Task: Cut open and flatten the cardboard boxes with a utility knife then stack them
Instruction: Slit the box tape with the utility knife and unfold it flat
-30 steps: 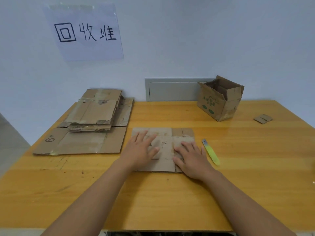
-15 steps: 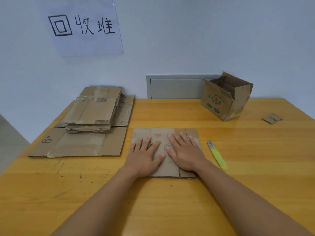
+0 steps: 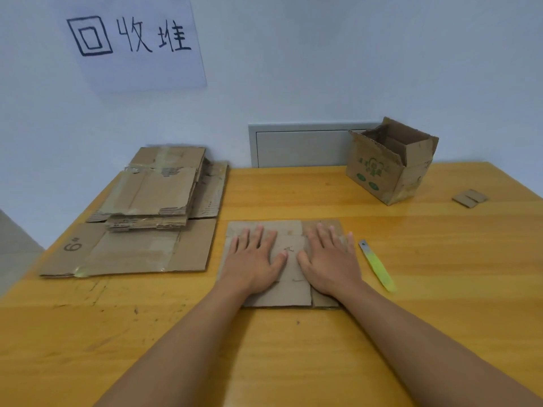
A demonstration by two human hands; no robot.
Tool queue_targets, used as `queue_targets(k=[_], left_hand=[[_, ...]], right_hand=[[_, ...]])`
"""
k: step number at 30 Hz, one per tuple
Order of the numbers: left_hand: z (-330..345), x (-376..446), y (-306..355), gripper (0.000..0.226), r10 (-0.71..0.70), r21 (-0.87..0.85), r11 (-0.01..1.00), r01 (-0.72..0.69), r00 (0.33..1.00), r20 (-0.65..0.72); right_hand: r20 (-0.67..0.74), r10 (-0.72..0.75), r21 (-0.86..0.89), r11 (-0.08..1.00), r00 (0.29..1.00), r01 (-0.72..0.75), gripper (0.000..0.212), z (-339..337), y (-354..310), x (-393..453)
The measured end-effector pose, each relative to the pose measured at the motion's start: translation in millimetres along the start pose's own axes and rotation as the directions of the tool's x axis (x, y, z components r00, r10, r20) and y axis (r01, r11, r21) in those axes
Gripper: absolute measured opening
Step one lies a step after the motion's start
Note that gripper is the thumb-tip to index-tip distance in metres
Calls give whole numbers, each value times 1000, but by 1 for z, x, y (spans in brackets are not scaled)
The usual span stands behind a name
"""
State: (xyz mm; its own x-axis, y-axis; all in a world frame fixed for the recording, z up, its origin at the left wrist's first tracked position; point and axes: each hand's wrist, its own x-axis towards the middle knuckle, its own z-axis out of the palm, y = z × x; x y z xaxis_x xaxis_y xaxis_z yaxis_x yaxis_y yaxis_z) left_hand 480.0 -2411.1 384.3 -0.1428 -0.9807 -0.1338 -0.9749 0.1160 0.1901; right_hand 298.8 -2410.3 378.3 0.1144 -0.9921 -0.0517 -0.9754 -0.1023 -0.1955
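While pressed under straight, spread fingers point(image 3: 258, 235), flattened cardboard box point(image 3: 289, 292): creased, brown, flaps overlapping.

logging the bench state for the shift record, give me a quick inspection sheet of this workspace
surface: yellow wooden table, scuffed at the near left.
job's things: flattened brown cardboard box under both palms; stack of flattened brown cardboard at left; open-topped brown cardboard box with green print upright, far right; yellow-green utility knife lying right of the hands.
clutter: small cardboard scrap at the right edge.
hands: left hand and right hand flat, fingers spread.
cables: nothing seen.
surroundings: pale wall, handwritten paper sign, grey wall panel.
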Motion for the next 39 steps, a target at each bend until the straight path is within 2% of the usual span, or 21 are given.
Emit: queue_targets(k=[4, 8, 16, 21, 26, 29, 33, 36, 39], left_hand=[[-4, -2, -2, 70, 27, -25, 999, -27, 1000, 8], [-10, -14, -16, 67, 80, -85, 993, -80, 997, -11], [4, -27, -6, 79, -23, 4, 1000, 23, 1000, -8], [4, -30, -4, 92, -22, 49, 999, 23, 1000, -5], [0, -34, -4, 109, 10, 66, 998, -10, 1000, 6], [-7, -31, -10, 105, 82, 65, 994, -83, 996, 24], [-25, -26, -23, 91, 219, 100, 970, -220, 976, 24], [-28, -27, -15, 68, 206, 105, 974, -202, 978, -28], [-14, -33, 2, 57, 119, -3, 993, -119, 993, 13]], right_hand=[[141, -11, 16, 1000, 990, 8, 69, -6, 6, 3], [96, -16, 9, 1000, 995, 16, 70, -4, 8, -1], [48, 1, 14, 1000, 999, -1, 71, 1, 7, -4], [126, -11, -5, 1000, 992, 12, 72, -13, 6, 1], [209, -23, -35, 999, 978, 31, 85, -35, 10, 30], [228, -37, -87, 995, 973, 58, 86, -41, 12, 33], [170, 3, -310, 949, 985, 50, 84, -57, 12, 10], [139, -17, -324, 944, 990, 61, 76, -54, 7, -24], [50, -36, -325, 944, 998, 50, 71, -43, -5, -46]])
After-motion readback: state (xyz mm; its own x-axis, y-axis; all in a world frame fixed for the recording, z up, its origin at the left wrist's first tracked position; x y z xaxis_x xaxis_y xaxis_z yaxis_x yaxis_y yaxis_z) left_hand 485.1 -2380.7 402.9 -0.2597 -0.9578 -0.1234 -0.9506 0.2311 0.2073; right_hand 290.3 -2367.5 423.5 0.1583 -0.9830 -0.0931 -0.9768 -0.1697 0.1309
